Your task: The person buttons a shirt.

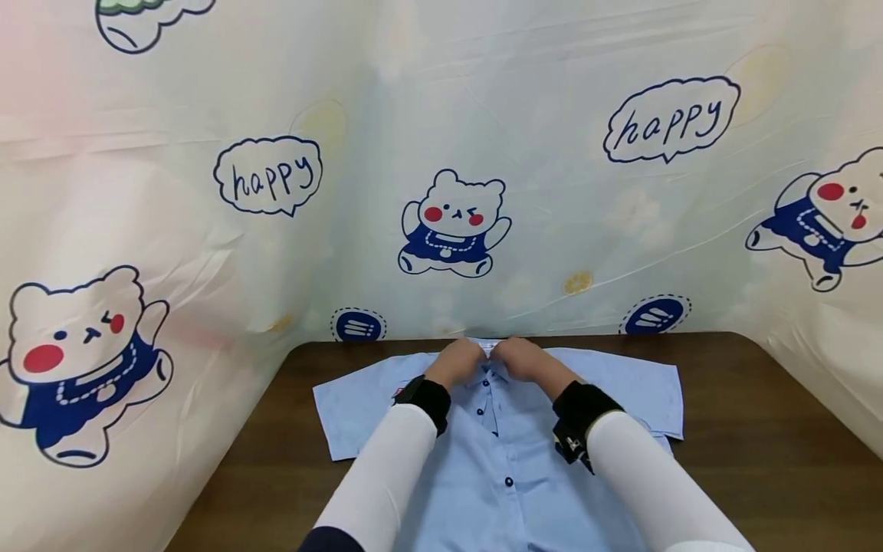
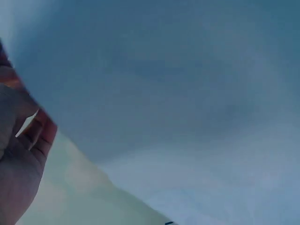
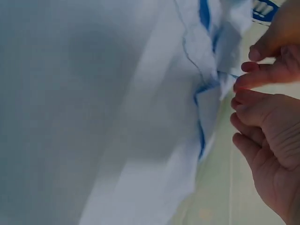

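Note:
A light blue short-sleeved shirt [image 1: 552,460] lies front up, its collar at the far edge of the table, with a row of dark buttons down the middle. At the neck, my left hand [image 1: 458,362] pinches the left side of the collar [image 1: 485,343]. Close beside it, my right hand [image 1: 522,359] pinches the collar's other side with curled fingers. Both hands nearly meet in the right wrist view, fingertips at the edge of the blue cloth [image 3: 206,112]. Pale cloth fills most of the left wrist view, with the left hand [image 2: 21,154] at its border.
The shirt is spread on a dark brown wooden table [image 1: 269,475]. A pale curtain [image 1: 538,253] printed with cartoon bears and "happy" bubbles hangs right behind and along both sides. The sleeves [image 1: 635,383] reach out to left and right.

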